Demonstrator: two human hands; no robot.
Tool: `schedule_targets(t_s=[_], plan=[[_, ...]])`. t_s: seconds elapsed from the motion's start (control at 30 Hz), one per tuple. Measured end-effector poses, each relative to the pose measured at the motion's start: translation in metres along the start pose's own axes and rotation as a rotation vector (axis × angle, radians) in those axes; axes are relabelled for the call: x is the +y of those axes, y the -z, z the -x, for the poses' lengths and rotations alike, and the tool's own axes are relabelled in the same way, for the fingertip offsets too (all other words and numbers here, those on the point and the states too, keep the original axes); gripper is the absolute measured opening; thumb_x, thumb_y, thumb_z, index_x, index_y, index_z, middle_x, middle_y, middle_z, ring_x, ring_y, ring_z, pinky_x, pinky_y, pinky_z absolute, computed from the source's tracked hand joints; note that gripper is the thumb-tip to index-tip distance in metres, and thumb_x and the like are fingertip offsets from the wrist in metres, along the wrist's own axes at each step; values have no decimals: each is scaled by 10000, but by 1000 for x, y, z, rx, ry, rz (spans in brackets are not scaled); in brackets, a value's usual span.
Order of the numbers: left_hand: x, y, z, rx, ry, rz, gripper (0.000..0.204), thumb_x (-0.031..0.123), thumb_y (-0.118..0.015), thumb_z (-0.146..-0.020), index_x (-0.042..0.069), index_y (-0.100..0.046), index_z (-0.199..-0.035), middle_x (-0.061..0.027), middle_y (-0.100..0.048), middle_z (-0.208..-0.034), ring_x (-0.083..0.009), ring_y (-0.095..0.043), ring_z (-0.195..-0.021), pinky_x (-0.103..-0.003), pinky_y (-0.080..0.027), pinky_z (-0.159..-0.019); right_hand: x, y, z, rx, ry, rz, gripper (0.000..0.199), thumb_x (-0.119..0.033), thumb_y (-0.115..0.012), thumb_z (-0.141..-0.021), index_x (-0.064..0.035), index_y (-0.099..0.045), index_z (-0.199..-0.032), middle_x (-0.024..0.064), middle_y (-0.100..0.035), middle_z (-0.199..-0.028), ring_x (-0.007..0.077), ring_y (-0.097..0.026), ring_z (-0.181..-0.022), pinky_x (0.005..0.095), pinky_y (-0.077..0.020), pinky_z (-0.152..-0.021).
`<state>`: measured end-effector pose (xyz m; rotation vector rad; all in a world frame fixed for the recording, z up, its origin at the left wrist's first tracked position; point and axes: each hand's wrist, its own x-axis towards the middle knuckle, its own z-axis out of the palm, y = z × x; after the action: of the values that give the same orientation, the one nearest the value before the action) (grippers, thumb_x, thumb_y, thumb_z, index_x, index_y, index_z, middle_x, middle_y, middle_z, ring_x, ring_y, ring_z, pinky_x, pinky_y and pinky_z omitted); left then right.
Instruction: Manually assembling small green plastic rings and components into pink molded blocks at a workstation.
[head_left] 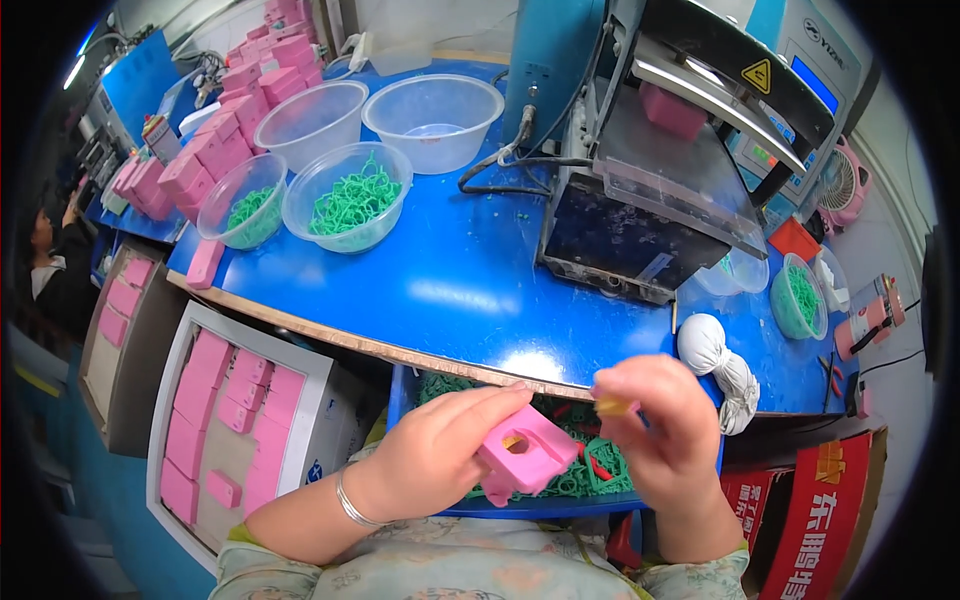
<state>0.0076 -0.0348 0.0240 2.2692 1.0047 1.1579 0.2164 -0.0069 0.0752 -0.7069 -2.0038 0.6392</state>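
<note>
My left hand (432,452) is closed on a pink moulded part (528,452) with a round hole in its face. Something yellow shows through that hole. To the right of the part, my right hand (665,425) is raised with its fingers curled in. Between or on its fingertips is a small yellow patch (616,406); whether it is held or worn, I cannot make out. Beneath both hands a blue bin (560,510) contains green plastic frames and scraps (600,478), with a few red bits among them.
A blue table (440,290) bears a press machine (640,220), clear bowls (345,235), some with green pieces, stacked pink blocks (205,150) and a white cloth bundle (715,350). A carton (325,400) of pink blocks stands left, a red box (820,510) right. Another person (60,270) is far left.
</note>
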Motion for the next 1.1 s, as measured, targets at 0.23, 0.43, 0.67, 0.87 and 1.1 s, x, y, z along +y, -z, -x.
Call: schedule_targets(t_s=[0.23, 0.43, 0.67, 0.87, 1.1], plan=[[2, 3, 5, 98, -201, -314, 478, 20, -638, -623, -37, -522, -1083, -169, -614, -951, -251, -582, -687, -299, -490, -564, -10, -5, 4, -215, 211, 362, 365, -60, -646, -589, 25, -608, -943, 95, -589, -791, 207, -520, -635, 300, -426, -535], [7, 4, 0, 5, -166, -307, 442, 78, -682, -604, 37, -568, -1029, -81, -585, -790, -224, -508, -591, -308, -419, -497, -15, -8, 4, -294, 191, 354, 273, -186, -635, -683, 1, -619, -882, 79, -552, -748, 204, -488, -634, 311, -398, -548], [14, -1, 2, -131, 62, 73, 421, 42, -640, -589, 22, -557, -1001, -93, -520, -774, -268, -524, -681, -336, -450, -592, -8, -39, 19, -75, 204, 552, 486, -522, -537, -762, -37, -563, -746, 91, -465, -694, 253, -451, -662, 366, -342, -624], [18, -2, 2, -315, 179, 266, 267, 103, -685, -667, 21, -565, -891, -105, -499, -751, -269, -518, -680, -353, -427, -585, 12, -35, 12, -128, 87, 259, 289, -264, -518, -840, -62, -488, -635, 77, -442, -620, 257, -447, -596, 367, -337, -577], [18, -9, 6, -69, 641, 957, 299, 140, -659, -812, -10, -550, -1047, -16, -561, -836, -74, -509, -699, -216, -414, -583, 19, -26, 20, -184, -517, -740, 299, -280, -541, -885, 7, -532, -973, 100, -547, -950, 150, -542, -842, 289, -440, -711]])
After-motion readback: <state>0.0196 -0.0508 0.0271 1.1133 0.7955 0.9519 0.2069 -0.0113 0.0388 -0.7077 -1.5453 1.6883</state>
